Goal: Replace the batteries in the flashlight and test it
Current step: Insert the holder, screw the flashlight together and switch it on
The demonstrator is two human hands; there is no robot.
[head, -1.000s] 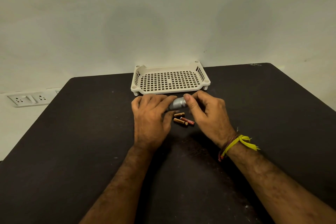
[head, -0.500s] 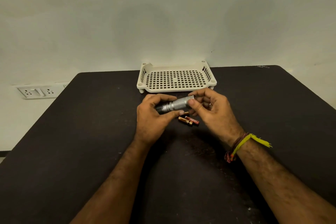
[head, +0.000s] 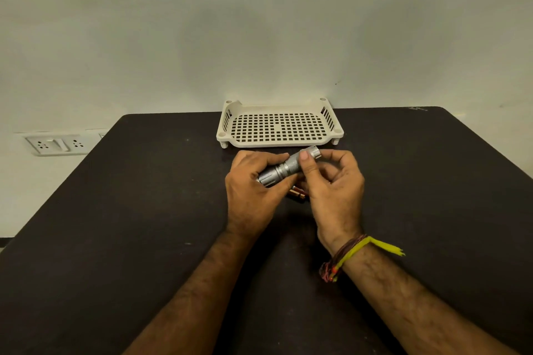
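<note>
A small silver flashlight (head: 285,168) is held slanted above the black table (head: 144,210), its far end pointing up and right. My left hand (head: 253,193) wraps around its lower left part. My right hand (head: 334,190) pinches the upper right part, thumb on top of the knurled body. Copper-coloured batteries (head: 298,194) lie on the table just beneath the hands, mostly hidden by them.
An empty cream perforated tray (head: 279,143) stands just beyond the hands, against the wall. A wall socket plate (head: 54,145) sits off the table's left edge. Threads are tied round my right wrist (head: 346,256).
Both hands have lifted the flashlight off the table and tilted it. More of its body shows between the hands, and the batteries are now mostly covered.
</note>
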